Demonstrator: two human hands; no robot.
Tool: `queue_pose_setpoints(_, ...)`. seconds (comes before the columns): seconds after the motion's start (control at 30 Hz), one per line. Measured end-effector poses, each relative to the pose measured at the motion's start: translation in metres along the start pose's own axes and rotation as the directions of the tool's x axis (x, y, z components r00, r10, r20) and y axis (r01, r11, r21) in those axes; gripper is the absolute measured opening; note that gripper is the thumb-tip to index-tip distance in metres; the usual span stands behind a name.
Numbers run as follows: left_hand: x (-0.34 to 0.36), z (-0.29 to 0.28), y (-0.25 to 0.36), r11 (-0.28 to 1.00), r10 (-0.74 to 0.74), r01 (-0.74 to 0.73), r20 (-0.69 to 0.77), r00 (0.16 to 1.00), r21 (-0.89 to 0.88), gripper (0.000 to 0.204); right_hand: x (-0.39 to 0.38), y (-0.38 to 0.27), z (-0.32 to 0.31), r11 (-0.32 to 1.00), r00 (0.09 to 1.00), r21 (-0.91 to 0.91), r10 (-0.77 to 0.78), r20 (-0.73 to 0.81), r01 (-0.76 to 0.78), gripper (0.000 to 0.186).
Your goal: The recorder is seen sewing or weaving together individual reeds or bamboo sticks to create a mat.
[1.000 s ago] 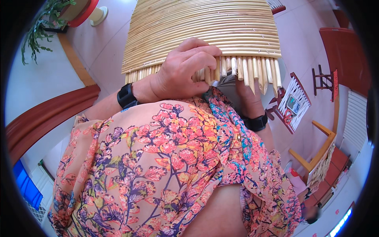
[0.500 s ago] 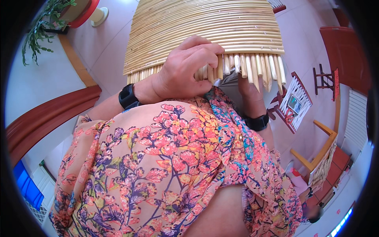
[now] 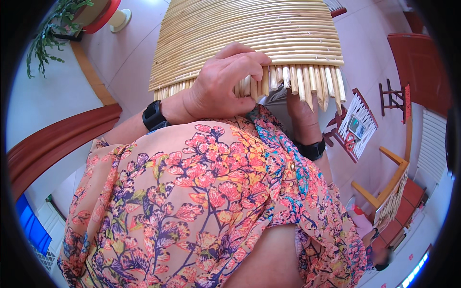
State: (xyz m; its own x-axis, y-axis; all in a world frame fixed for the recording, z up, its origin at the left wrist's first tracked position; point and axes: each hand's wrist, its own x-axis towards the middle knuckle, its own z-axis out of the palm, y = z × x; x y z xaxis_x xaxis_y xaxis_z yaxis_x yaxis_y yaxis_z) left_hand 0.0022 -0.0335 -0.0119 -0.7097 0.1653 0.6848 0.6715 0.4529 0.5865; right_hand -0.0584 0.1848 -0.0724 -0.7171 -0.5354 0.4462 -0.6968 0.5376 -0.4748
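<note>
The woven reed mat (image 3: pixel 249 38), held out just above the floral blouse (image 3: pixel 192 192), looks light, stiff and brittle at its loose stick ends, where the left hand (image 3: pixel 218 86) curls shut; the right hand (image 3: pixel 300 108) supports underneath, its fingers hidden.

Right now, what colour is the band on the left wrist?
Black. The wristband shows best in the head view, just behind the left hand gripping the pale woven reed mat.

Plant pot (image 3: pixel 103 12) on pink floor (image 3: pixel 129 53)
</note>
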Motion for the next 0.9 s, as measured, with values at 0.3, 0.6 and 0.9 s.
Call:
queue_pose_setpoints(0.3,0.001,-0.001,0.0,1.0,0.006,-0.007,0.021,1.0,0.014,0.04,-0.01,0.013,-0.002,0.999,0.996,0.035,0.03,0.088,-0.033,0.035)
queue_pose_setpoints(0.6,-0.002,-0.001,0.0,1.0,-0.001,0.001,0.004,1.0,0.007,0.042,-0.01,0.015,0.001,0.964,0.988,-0.214,-0.145,0.06,0.154,0.037)
queue_pose_setpoints(0.9,0.0,-0.001,-0.002,1.0,0.011,-0.011,0.021,1.0,0.0,0.042,-0.016,0.033,0.008,0.879,0.963,-0.394,-0.26,0.075,0.268,0.041)
